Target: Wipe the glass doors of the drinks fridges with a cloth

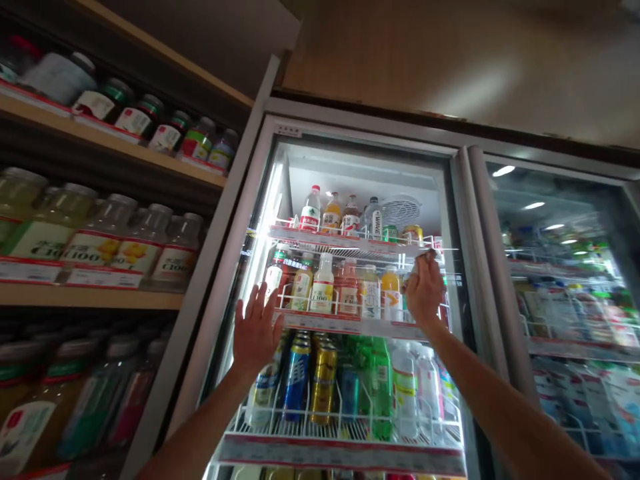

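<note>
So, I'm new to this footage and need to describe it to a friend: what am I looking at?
There is no machine here: a camera worn on a person's head shows their two bare hands raised ahead. Behind them is a lit drinks fridge, with bottles and cans on its shelves. More drinks fill the wooden shelving at the picture's left. The left hand is spread open, holding nothing visible. The right hand is curled and seems to grip a small blurred thing that I cannot identify.

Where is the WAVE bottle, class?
The WAVE bottle is right of centre in the head view, on the cooler's top shelf, between a brownish bottle and green can.
</note>
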`<state>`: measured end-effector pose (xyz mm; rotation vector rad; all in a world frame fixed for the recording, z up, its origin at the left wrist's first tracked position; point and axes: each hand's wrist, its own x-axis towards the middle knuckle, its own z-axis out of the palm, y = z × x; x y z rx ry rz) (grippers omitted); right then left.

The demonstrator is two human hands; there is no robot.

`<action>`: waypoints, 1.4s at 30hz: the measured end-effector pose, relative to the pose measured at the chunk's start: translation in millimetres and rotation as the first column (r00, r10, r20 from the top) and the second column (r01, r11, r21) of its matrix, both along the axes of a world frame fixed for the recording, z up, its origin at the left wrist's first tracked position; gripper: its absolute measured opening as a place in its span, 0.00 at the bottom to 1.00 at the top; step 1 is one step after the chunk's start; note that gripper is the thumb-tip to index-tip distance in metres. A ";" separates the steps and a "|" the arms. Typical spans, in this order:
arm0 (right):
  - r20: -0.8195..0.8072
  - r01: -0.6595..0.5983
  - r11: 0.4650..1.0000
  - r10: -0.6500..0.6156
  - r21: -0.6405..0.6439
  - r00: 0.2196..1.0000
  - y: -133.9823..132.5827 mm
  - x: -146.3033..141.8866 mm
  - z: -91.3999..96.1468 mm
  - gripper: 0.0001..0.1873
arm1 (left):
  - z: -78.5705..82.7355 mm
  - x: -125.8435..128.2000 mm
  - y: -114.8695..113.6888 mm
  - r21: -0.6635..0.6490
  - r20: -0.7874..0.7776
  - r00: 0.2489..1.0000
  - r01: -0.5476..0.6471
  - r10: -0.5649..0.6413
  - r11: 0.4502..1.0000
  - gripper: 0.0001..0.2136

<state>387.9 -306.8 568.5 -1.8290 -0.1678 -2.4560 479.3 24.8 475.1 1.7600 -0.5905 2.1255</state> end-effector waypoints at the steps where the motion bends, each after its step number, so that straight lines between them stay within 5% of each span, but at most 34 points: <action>1: -0.018 0.004 0.999 -0.005 -0.045 1.000 7.4 2.0 -1.7 0.25 | -0.7 -0.4 0.0 0.001 0.006 1.000 -0.008 0.008 1.000 0.26; 5: -0.247 -0.017 0.909 -0.095 -0.416 0.964 46.1 8.6 -7.6 0.26 | -1.1 -3.3 -0.3 -0.004 0.010 0.999 -0.034 0.034 0.999 0.25; 10: -0.097 -0.027 1.000 0.026 -0.016 0.995 87.9 21.9 11.6 0.27 | 1.5 -5.0 -2.5 0.002 -0.004 0.998 -0.061 0.061 0.998 0.24; 11: -0.121 -0.038 0.997 0.031 -0.061 0.992 100.2 26.2 11.4 0.28 | 1.5 -5.6 -2.7 0.002 -0.016 0.998 -0.063 0.063 0.998 0.24; 13: -0.246 -0.068 0.936 -0.020 -0.346 0.969 128.2 34.3 5.6 0.32 | -2.1 -7.6 -0.8 0.003 -0.051 0.997 -0.061 0.061 0.998 0.23; 15: -0.323 -0.104 0.833 -0.094 -0.543 0.942 154.4 40.1 1.7 0.34 | -12.9 -10.6 5.6 0.038 -0.095 0.993 -0.063 0.066 0.997 0.23; 16: -0.328 -0.108 0.826 -0.097 -0.553 0.940 165.3 42.2 3.8 0.34 | -21.4 -12.1 10.8 0.074 -0.108 0.991 -0.066 0.074 0.995 0.23; 19: -0.298 -0.126 0.905 -0.001 -0.407 0.955 189.4 47.0 29.1 0.31 | -54.1 -15.7 32.8 0.172 -0.109 0.988 -0.087 0.107 0.981 0.21; 23: -0.355 -0.175 0.900 0.025 -0.398 0.935 221.8 56.0 57.2 0.29 | -88.4 -18.8 65.8 0.127 -0.143 0.985 -0.075 0.093 0.989 0.21; 25: -0.397 -0.182 0.864 -0.022 -0.469 0.918 240.1 59.6 42.1 0.29 | -94.7 -20.8 80.2 0.057 -0.179 0.982 -0.054 0.063 0.997 0.22; 27: -0.426 -0.205 0.780 -0.086 -0.591 0.900 254.7 60.0 6.7 0.29 | -96.2 -23.2 93.2 -0.014 -0.203 0.978 -0.050 0.046 0.999 0.22; 30: -0.437 -0.269 0.567 -0.183 -0.779 0.881 262.2 54.5 -52.1 0.28 | -95.9 -27.7 111.1 -0.081 -0.191 0.980 -0.070 0.053 0.994 0.22; 32: -0.427 -0.301 0.441 -0.220 -0.845 0.877 257.7 49.6 -69.5 0.27 | -96.0 -31.0 120.9 -0.075 -0.174 0.982 -0.082 0.068 0.994 0.21; 34: -0.428 -0.290 0.475 -0.215 -0.831 0.878 248.7 45.9 -64.2 0.27 | -96.5 -34.1 127.0 -0.050 -0.183 0.979 -0.098 0.088 0.994 0.20; 37: -0.437 -0.202 0.738 -0.137 -0.644 0.889 231.4 42.6 -48.6 0.29 | -98.6 -38.0 126.1 -0.047 -0.213 0.971 -0.117 0.105 0.992 0.20; 38: -0.431 -0.181 0.782 -0.122 -0.597 0.894 225.1 41.4 -50.9 0.30 | -99.7 -39.1 123.4 -0.048 -0.221 0.969 -0.120 0.107 0.992 0.20; 40: -0.425 -0.191 0.738 -0.141 -0.647 0.894 211.5 38.0 -70.7 0.32 | -102.0 -41.4 115.6 -0.037 -0.234 0.966 -0.122 0.110 0.992 0.20; 42: -0.423 -0.252 0.570 -0.188 -0.782 0.887 196.5 33.5 -97.8 0.33 | -103.1 -43.3 107.1 -0.006 -0.246 0.962 -0.122 0.117 0.993 0.19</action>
